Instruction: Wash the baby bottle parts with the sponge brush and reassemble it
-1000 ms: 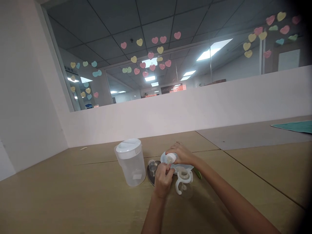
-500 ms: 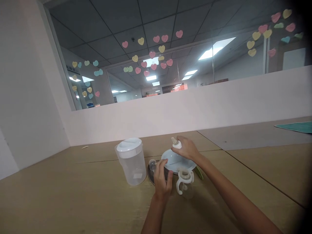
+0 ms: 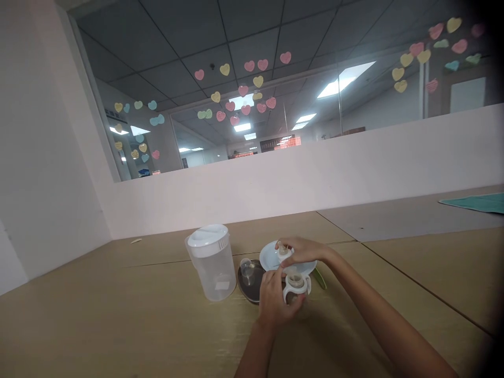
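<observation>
My left hand is closed around a clear baby bottle with white side handles, its mouth uncovered. My right hand grips a bottle nipple in a white collar, just above and behind the bottle's mouth, apart from it. Beneath my right hand lies a light-blue plate. Left of the bottle, a dark round tray carries a small clear cup. My left fingers hide part of the tray and bottle.
A clear pitcher with a white lid stands left of the tray. Something long and green pokes out beside the plate. A teal cloth lies far right. Behind the table are a low wall and a window with heart-shaped notes.
My left hand has moved right and taken hold of the baby bottle. My right hand has lowered the nipple toward the bottle's mouth.
</observation>
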`<state>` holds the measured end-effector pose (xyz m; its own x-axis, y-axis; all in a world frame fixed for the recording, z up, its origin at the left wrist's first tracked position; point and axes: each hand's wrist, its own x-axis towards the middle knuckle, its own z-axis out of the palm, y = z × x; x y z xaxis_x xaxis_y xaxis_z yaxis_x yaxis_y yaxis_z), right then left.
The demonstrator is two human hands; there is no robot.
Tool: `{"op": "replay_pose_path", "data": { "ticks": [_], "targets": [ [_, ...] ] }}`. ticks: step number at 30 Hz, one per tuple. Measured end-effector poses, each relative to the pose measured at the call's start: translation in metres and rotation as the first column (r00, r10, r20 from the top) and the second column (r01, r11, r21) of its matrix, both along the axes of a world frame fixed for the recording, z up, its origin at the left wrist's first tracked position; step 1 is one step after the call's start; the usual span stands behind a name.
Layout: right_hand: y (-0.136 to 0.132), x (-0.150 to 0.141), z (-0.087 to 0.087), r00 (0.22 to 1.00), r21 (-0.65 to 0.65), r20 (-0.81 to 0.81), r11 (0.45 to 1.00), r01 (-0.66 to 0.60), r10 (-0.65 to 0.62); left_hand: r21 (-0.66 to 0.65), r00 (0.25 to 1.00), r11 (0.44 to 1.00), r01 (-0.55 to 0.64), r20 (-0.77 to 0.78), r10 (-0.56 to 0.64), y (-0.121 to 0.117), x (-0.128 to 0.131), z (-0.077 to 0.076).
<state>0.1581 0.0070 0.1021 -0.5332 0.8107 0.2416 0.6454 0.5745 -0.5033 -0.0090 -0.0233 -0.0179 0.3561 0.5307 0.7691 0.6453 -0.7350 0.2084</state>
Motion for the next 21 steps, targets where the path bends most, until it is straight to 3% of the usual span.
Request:
{"op": "replay_pose_path", "data": {
  "ticks": [6, 21],
  "targets": [
    [0.003, 0.004, -0.001, 0.999, -0.153, -0.009, 0.987, -0.052, 0.051, -0.034, 0.998, 0.999, -0.005, 0.066, 0.007, 0.0, 0.0, 0.0],
    [-0.001, 0.012, 0.001, 0.996, -0.17, 0.092, 0.986, 0.001, 0.015, -0.125, 0.996, 0.992, 0.016, 0.094, -0.004, -0.001, -0.003, 0.0]
  ]
}}
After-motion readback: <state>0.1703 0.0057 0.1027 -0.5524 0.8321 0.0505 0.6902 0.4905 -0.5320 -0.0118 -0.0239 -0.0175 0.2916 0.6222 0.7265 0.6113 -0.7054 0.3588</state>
